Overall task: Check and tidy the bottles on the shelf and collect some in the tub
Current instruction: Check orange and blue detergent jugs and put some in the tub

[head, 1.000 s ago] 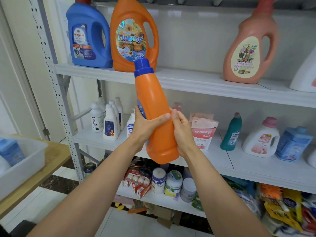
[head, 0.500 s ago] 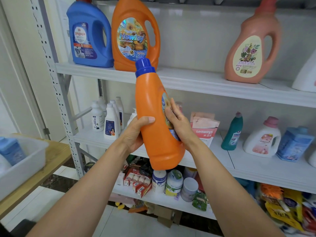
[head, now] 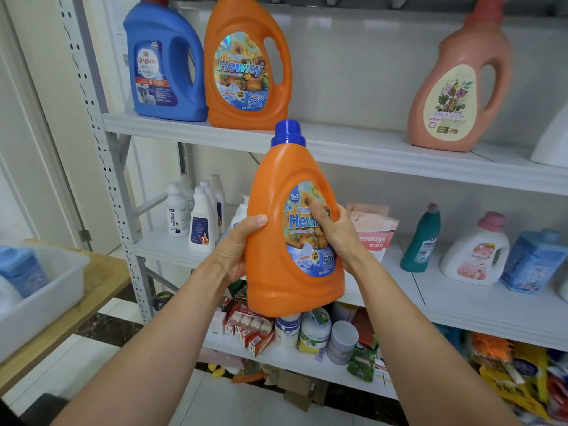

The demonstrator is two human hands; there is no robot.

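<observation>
Turned since a moment ago, the orange bottle (head: 272,262) now shows its Hewisy label to the front. Left hand (head: 235,250) and right hand (head: 336,235) each have a grip around its sides, holding it upright before the shelf (head: 384,155).

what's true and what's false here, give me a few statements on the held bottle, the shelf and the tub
1. The left hand and the right hand both grip the orange bottle. True.
2. Its cap is red. False: it is blue.
3. Its label faces the camera. True.
4. On the top shelf a blue jug stands left of an orange jug. True.
5. The tub sits on the top shelf. False: it sits on the wooden table at left.
6. The teal bottle lies on its side. False: it stands upright.
</observation>
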